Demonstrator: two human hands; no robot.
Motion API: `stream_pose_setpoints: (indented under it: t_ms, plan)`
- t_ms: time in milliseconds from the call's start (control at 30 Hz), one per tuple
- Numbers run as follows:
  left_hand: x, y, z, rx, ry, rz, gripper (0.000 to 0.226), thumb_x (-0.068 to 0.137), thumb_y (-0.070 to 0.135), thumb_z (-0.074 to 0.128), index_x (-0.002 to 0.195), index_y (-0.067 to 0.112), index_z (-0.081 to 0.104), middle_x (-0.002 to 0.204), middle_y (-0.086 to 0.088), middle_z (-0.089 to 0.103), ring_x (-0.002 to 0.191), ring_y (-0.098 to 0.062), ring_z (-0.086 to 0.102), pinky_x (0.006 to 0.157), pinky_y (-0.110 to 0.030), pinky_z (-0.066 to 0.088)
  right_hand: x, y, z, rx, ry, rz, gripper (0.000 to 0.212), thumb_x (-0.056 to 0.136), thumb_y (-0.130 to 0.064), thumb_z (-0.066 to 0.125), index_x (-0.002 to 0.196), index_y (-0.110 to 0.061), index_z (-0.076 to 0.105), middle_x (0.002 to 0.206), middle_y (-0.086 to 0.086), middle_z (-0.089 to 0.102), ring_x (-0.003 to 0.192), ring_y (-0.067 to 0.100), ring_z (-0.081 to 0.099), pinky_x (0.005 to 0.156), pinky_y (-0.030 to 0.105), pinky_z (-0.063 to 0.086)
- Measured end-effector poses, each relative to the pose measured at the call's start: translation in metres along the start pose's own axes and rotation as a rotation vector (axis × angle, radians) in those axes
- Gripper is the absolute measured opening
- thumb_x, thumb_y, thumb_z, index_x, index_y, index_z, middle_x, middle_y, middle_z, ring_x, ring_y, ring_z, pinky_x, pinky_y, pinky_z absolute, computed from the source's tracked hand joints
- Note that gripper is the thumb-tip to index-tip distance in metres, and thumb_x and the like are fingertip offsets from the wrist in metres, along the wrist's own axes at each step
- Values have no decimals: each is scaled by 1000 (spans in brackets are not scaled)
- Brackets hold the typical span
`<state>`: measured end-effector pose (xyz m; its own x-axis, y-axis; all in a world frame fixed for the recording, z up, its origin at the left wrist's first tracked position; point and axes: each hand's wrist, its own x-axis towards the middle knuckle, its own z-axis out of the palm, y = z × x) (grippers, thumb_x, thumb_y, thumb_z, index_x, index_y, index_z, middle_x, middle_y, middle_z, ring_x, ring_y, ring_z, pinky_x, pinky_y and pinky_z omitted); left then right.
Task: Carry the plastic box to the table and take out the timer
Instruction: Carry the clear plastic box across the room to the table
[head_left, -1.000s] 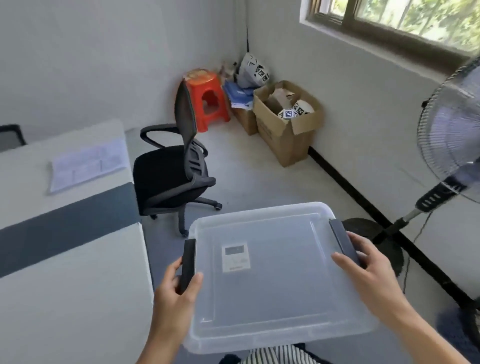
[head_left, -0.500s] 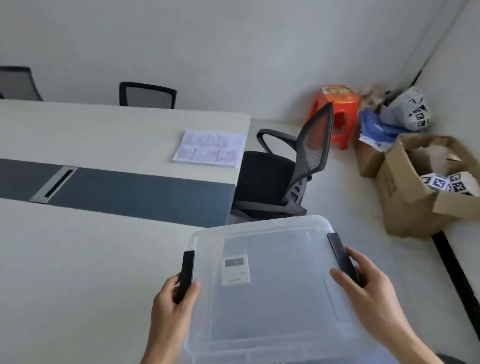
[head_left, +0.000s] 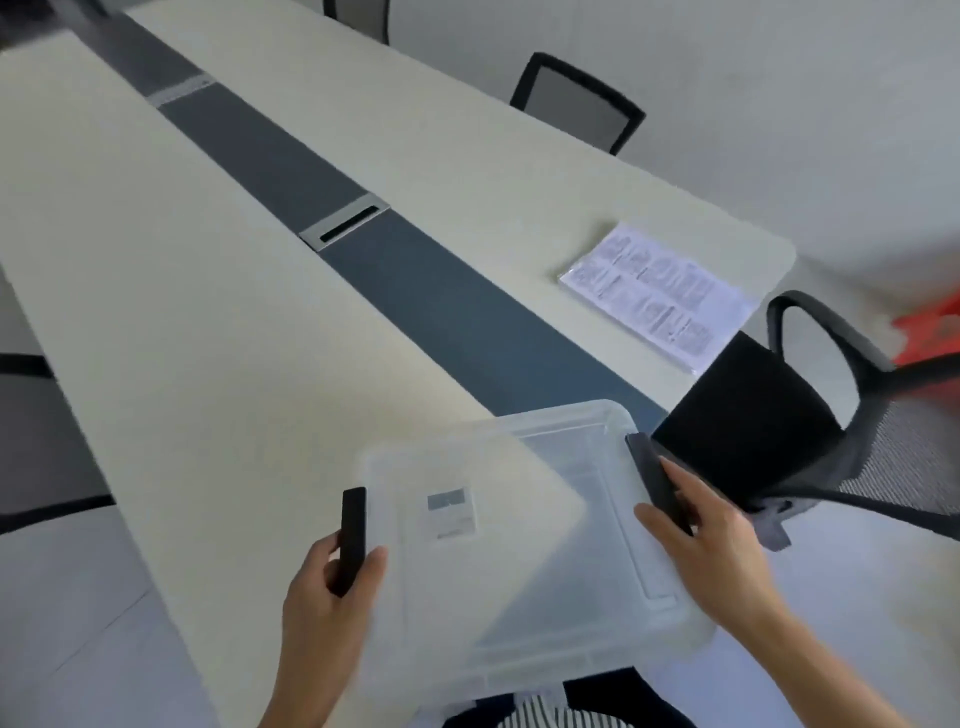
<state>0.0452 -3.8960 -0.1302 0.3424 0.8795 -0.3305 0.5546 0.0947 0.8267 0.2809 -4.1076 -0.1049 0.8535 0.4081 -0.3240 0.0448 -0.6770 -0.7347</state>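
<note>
My left hand (head_left: 324, 597) curls closed around the black left latch (head_left: 352, 535) of the clear plastic box (head_left: 524, 561), held over the table (head_left: 197, 322) corner; the timer (head_left: 451, 513) shows through its lid; my right hand (head_left: 719, 561) clasps the right latch (head_left: 655, 478).

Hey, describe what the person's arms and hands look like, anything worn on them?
Both hands, left and right, are bare: no gloves, rings or watch visible. The forearms are bare too, with no sleeves in view. Striped black-and-white clothing shows at the bottom edge.
</note>
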Motion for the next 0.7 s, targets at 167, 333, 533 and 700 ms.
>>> stream_pose_setpoints:
  t_ms: [167,333,533,700]
  plan:
    - [8,-7,12,48,192,-148,31,85,26,65,114,17,59,66,-5,60,55,-25,52,56,-35,41,76,-15,28,-82,-234,-107,54,87,-29,63,139,-34,47,95,-2,68,82,13,61,63,21,45]
    - [14,-10,25,137,320,-239,32,89,30,58,119,17,56,67,-7,59,60,-23,56,52,-30,40,128,-25,56,-141,-376,-211,54,85,-33,64,136,-39,47,97,-11,64,84,8,60,72,26,48]
    - [10,-18,18,173,354,-365,35,91,30,54,123,15,52,65,-3,57,61,-21,55,52,-30,41,146,-41,82,-176,-532,-278,57,84,-29,65,137,-36,46,97,-9,67,84,16,65,77,39,56]
    - [11,-22,3,100,301,-417,29,93,25,52,120,15,51,61,-3,49,54,-18,47,47,-25,37,151,-50,100,-166,-639,-332,51,86,-25,63,133,-39,49,81,3,69,67,26,65,67,47,57]
